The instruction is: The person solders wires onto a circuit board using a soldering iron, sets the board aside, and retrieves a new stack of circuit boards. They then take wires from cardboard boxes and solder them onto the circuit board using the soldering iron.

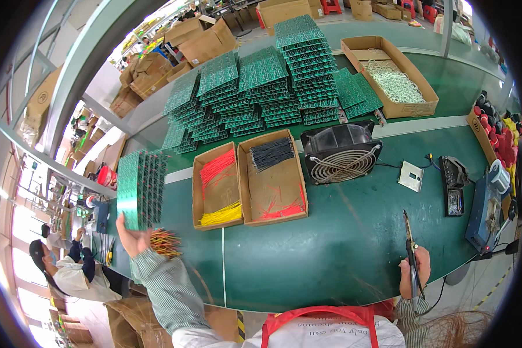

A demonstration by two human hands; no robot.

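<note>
My right hand (424,268) is wrapped around a soldering iron (411,250), its tip pointing away from me over the right part of the table. At the far left, my left hand (132,239) grips the near edge of a green circuit board panel (129,194). More panels with rows of components stand close beside that one. A bundle of orange and yellow wires (166,242) lies just right of my left wrist. How the fingers sit under the panel is partly hidden.
Two cardboard trays hold red and yellow wires (217,168) and black and red wires (271,152). Behind rise tall stacks of circuit boards (310,69). A black fan (342,151), a solder station (486,211) and a box of white rings (391,78) stand rightward. A co-worker (69,269) sits left.
</note>
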